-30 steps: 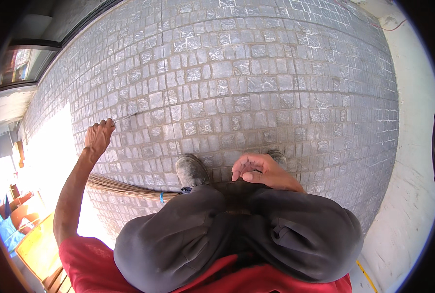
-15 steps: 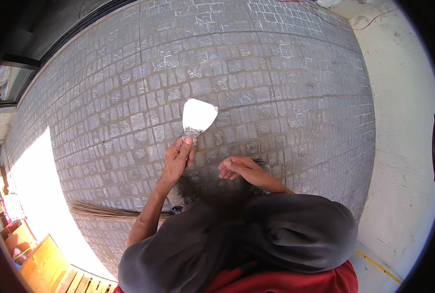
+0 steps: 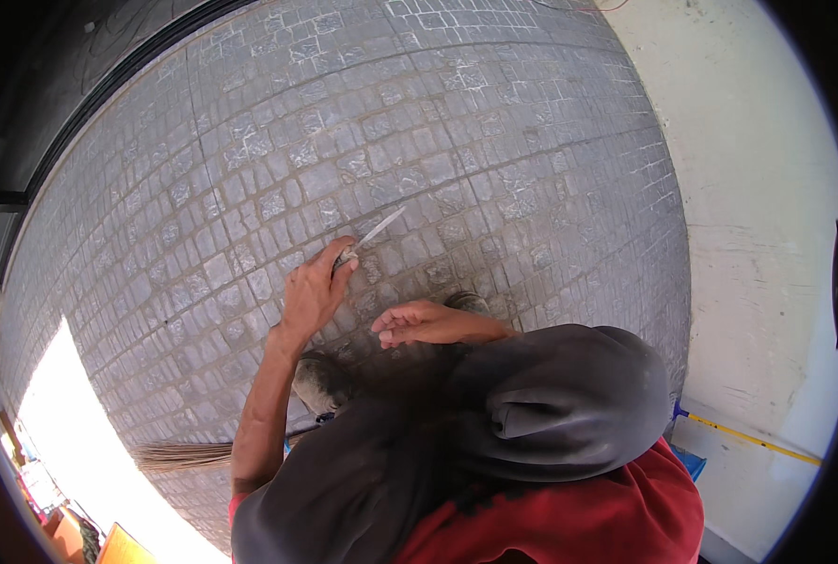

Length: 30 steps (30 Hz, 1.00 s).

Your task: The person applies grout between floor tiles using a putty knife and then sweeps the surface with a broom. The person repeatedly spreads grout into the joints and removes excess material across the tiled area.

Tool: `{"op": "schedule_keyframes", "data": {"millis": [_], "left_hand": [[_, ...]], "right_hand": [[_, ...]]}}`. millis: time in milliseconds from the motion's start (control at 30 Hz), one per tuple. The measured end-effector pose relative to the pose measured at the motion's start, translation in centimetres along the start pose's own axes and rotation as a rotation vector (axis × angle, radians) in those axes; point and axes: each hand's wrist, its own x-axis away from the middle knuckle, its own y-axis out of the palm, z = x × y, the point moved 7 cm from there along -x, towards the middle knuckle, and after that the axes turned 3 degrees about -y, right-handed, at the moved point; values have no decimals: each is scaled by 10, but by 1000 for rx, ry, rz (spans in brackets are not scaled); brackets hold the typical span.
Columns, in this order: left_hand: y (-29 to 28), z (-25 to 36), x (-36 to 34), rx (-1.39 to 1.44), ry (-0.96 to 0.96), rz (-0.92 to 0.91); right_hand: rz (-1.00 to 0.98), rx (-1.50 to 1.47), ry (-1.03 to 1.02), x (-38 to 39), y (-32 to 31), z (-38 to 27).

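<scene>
My left hand [image 3: 316,287] is closed around the short handle of a putty knife [image 3: 379,227]. The blade is seen almost edge-on, as a thin pale strip slanting up and to the right, above the paving. Most of the handle is hidden by my fingers. My right hand [image 3: 417,322] hovers by my knee, to the right of and below the left one. Its fingers are loosely bent with the thumb apart, and nothing shows in them. Under both hands lies a floor of grey stone-patterned paving [image 3: 250,226].
A straw broom [image 3: 184,456] lies on the paving at lower left, beside a bright sunlit patch [image 3: 90,442]. One shoe [image 3: 320,383] of mine shows below the left hand. A pale wall [image 3: 748,235] rises at right, with a yellow pole [image 3: 748,437] near its lower part.
My left hand has turned the putty knife, so its broad bright blade face now shows as a thin edge. The view has shifted; both hands appear further left.
</scene>
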Motion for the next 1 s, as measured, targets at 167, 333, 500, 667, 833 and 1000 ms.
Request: {"op": "schedule_keyframes", "data": {"millis": [167,333,500,667,833,1000], "left_hand": [[-6,8,-28,-128,-77,-117],[37,54,-88,-190,146,-117],[83,69,-135,-322,221,-178],[94,73,-152,-344,262,-137],[104,72,-145,-348,309,-146],[90,48,-126,-525,323,-177]], "right_hand": [[-72,54,-81,-4,8,-1],[73,126,-142,10,-6,-6],[130,109,-214,27,-17,-3],[156,102,-216,34,-22,6],[148,112,-165,34,-21,-6],[162,44,-115,32,-21,1]]}}
